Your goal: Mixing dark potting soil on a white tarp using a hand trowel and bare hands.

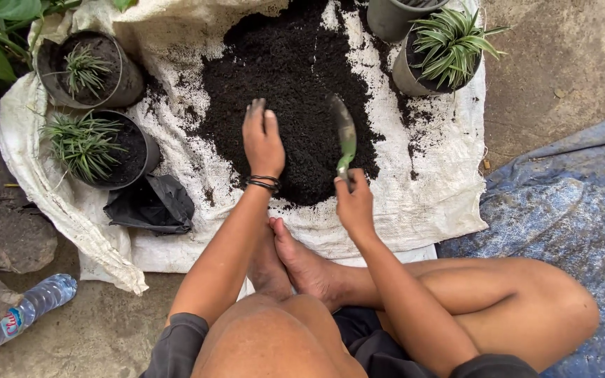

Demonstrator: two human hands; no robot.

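Head view: the left hand [262, 142] lies flat, fingers released, palm down on the dark crumbly soil [295, 77]. The right hand [353, 201] is clenched around a trowel [345, 136], its narrow metal blade upright over the soil heaped on a coarse woven white sack [421, 189].

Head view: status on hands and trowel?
Left hand flat on soil pile. Right hand grips trowel, blade on soil. Potted plants stand aside, nothing blocking.

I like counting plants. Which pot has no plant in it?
The grey pot at the top edge, beside the bushy right-hand plant pot. The two left pots both hold spiky green plants.
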